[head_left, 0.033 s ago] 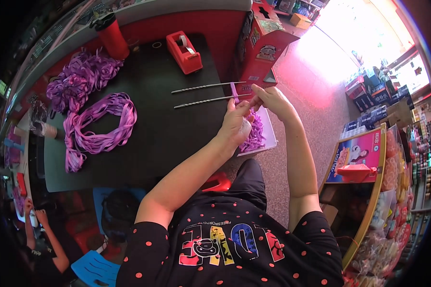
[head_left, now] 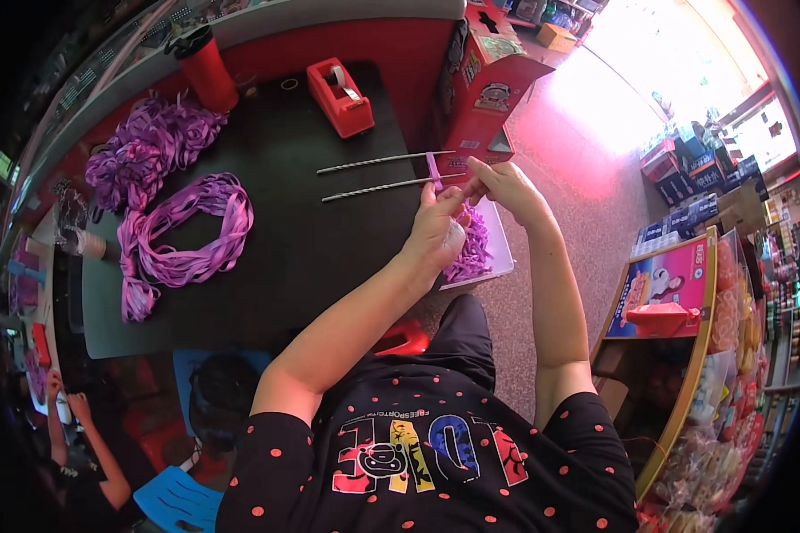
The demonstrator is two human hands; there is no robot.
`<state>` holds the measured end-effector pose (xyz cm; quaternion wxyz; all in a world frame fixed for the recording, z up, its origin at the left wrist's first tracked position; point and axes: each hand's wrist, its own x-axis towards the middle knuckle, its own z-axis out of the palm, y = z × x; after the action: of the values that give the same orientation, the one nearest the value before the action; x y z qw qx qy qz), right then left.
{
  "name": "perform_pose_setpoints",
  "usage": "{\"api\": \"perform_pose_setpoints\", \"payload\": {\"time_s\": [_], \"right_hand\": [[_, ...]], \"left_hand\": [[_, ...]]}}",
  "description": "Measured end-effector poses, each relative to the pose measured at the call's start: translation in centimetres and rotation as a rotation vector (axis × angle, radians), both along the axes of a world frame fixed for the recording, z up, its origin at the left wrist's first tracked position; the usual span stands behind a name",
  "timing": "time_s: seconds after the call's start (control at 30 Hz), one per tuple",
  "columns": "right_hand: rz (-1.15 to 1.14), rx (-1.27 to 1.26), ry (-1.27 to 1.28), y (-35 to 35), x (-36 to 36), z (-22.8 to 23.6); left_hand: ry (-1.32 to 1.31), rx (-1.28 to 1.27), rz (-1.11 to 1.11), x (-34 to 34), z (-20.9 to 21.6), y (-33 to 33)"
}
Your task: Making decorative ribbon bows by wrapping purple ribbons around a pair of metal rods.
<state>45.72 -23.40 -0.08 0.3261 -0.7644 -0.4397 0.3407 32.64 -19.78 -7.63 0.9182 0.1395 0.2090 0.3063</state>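
Observation:
Two thin twisted metal rods lie side by side over the table's right edge. A purple ribbon is looped round both rods near their right ends. My left hand is closed with its thumb and fingers at the lower end of this ribbon, below the nearer rod. Close beside it on the right, my right hand is pinched shut, and what its fingertips hold is too small to make out. Under my hands stands a white bin with many short purple ribbon pieces.
On the dark table are a coiled purple ribbon hank, a tangled ribbon heap, a red tape dispenser and a red tumbler. A red carton stands beyond my hands, a display shelf at right.

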Motion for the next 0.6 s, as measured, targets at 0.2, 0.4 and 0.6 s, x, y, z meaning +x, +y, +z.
{"api": "perform_pose_setpoints", "payload": {"time_s": [0.2,0.4,0.6], "right_hand": [[-0.259,0.139,0.446,-1.9,-0.2,-2.4],[-0.073,0.432,0.443,-3.9,-1.0,-4.7],[-0.103,0.402,0.336,-3.6,0.2,-4.8]], "left_hand": [[0.001,0.041,0.006,0.0,0.1,0.1],[-0.054,0.016,0.004,0.0,-0.7,0.3],[-0.049,-0.023,-0.005,-0.1,0.0,0.1]]}}
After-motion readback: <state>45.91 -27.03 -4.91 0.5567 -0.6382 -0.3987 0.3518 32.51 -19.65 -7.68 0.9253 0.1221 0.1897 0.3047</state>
